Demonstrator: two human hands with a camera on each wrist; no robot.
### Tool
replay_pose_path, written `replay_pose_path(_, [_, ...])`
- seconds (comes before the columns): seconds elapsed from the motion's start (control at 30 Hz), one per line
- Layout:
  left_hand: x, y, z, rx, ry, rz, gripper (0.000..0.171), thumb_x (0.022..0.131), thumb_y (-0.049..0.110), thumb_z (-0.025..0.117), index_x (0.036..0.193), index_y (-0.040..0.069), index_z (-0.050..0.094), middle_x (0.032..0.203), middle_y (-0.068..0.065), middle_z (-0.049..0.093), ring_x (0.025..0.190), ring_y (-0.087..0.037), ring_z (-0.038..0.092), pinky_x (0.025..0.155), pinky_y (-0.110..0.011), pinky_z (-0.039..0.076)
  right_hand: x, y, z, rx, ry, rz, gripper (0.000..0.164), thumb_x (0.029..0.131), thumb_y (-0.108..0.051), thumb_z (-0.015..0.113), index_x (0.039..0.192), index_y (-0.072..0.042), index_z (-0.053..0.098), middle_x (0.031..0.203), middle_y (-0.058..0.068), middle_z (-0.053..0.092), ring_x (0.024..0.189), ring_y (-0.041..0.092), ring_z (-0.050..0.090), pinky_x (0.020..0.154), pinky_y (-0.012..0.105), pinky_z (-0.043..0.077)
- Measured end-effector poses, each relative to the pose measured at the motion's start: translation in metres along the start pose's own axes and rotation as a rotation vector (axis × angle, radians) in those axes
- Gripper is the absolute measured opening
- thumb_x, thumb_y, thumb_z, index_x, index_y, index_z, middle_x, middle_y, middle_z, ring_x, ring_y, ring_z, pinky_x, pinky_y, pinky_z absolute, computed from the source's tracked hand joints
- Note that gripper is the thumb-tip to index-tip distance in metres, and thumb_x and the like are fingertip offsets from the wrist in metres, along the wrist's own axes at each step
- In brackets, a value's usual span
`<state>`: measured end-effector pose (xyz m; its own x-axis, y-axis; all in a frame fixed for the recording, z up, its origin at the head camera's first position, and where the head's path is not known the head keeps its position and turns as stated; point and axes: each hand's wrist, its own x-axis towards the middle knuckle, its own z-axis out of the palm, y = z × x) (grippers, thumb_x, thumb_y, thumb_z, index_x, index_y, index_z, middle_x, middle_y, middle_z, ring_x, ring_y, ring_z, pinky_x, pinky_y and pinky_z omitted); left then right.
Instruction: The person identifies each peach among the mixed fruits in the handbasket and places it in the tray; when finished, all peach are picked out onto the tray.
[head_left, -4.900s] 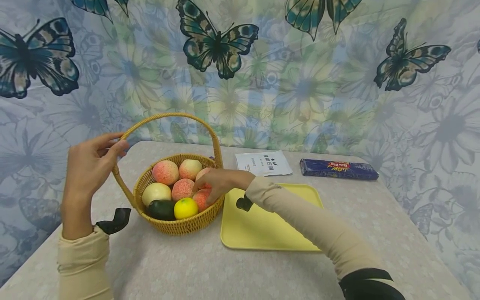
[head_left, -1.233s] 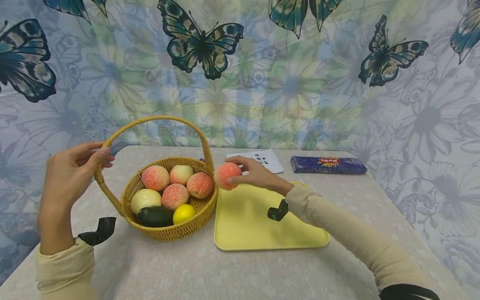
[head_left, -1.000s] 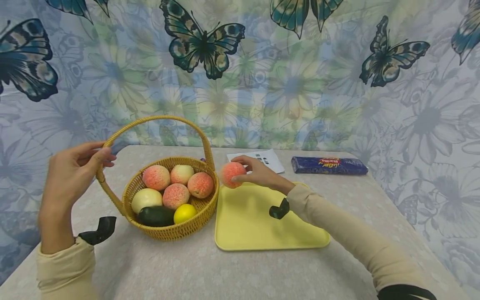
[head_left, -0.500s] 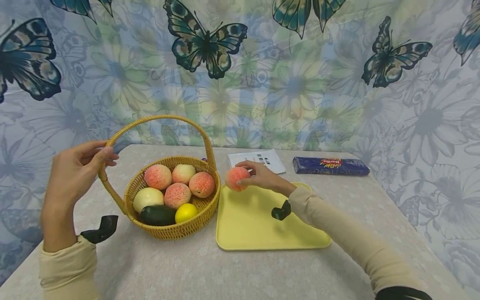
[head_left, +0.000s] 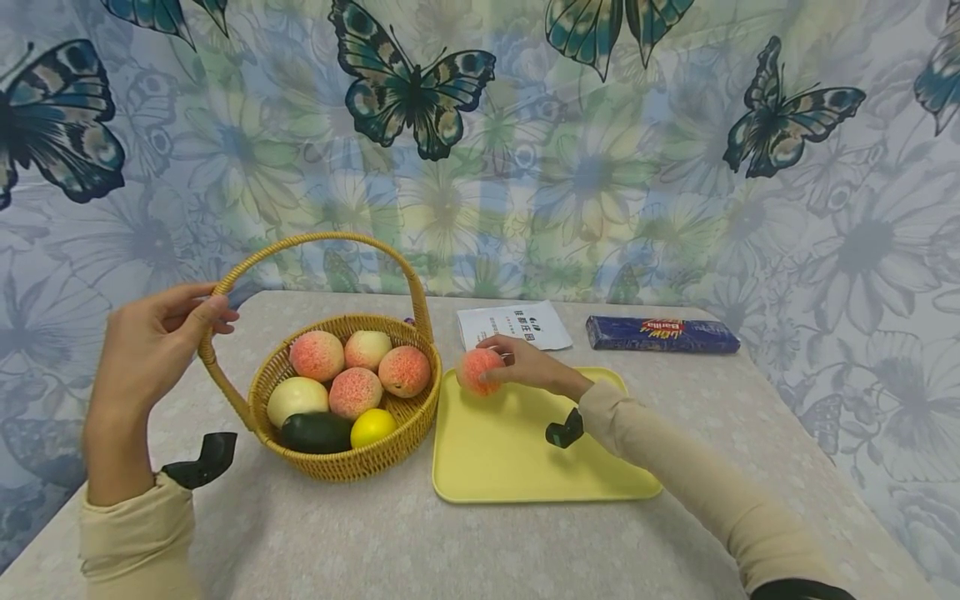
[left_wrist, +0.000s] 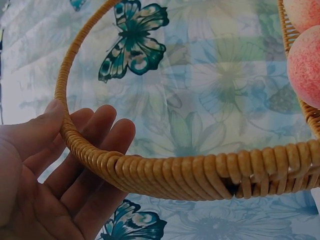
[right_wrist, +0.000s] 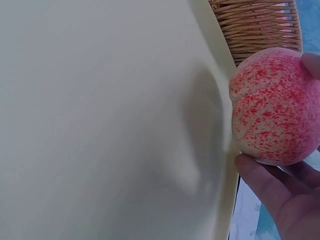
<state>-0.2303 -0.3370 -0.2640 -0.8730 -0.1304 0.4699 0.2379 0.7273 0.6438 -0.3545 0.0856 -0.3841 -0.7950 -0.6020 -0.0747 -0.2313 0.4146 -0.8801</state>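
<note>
My left hand (head_left: 153, 346) holds the side of the wicker basket's handle (head_left: 330, 236), thumb on one side and fingers behind it. In the left wrist view the thumb presses the handle's outer edge. Several peaches (head_left: 317, 356), a pale round fruit (head_left: 297, 401), a dark green avocado-like fruit (head_left: 316, 432) and a yellow lemon-like fruit (head_left: 372, 427) lie in the basket (head_left: 352, 467). My right hand (head_left: 528, 367) grips a pink peach (head_left: 478, 372) over the back left corner of the yellow tray (head_left: 540, 467). Whether that peach touches the tray, I cannot tell.
Behind the tray lies a white printed packet (head_left: 551, 326). A dark blue Barilla box (head_left: 663, 334) sits at the back right of the table (head_left: 345, 542). Butterfly-patterned cloth (head_left: 525, 167) hangs behind the table. The basket stands close to the tray's left edge.
My right hand first reached into the basket, then lifted a peach out. It has since moved right and lower, over the tray. My left hand keeps holding the handle.
</note>
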Motion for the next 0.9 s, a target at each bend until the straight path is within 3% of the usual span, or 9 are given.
replay_pose_path(0.37, [-0.0009, 0.0007, -0.0008, 0.005, -0.008, -0.006, 0.042, 0.096, 0.036, 0.057, 0.125, 0.005, 0.062, 0.076, 0.03, 0.061, 0.071, 0.013, 0.056, 0.062, -0.006, 0.042, -0.0003, 0.0034, 0.0051, -0.022, -0.009, 0.012, 0.05, 0.089, -0.019, 0.067, 0.134, -0.012, 0.048, 0.126, 0.012, 0.056, 0.109, 0.024, 0.058, 0.087, 0.035, 0.049])
replay_pose_path(0.9, [-0.0005, 0.0006, -0.0008, 0.014, -0.012, -0.01, 0.043, 0.096, 0.036, 0.056, 0.125, 0.005, 0.062, 0.077, 0.029, 0.061, 0.071, 0.012, 0.056, 0.063, -0.006, 0.042, -0.0025, 0.0093, 0.007, 0.021, -0.026, 0.013, 0.049, 0.089, -0.016, 0.067, 0.134, -0.01, 0.047, 0.13, 0.014, 0.052, 0.115, 0.027, 0.055, 0.091, 0.038, 0.047])
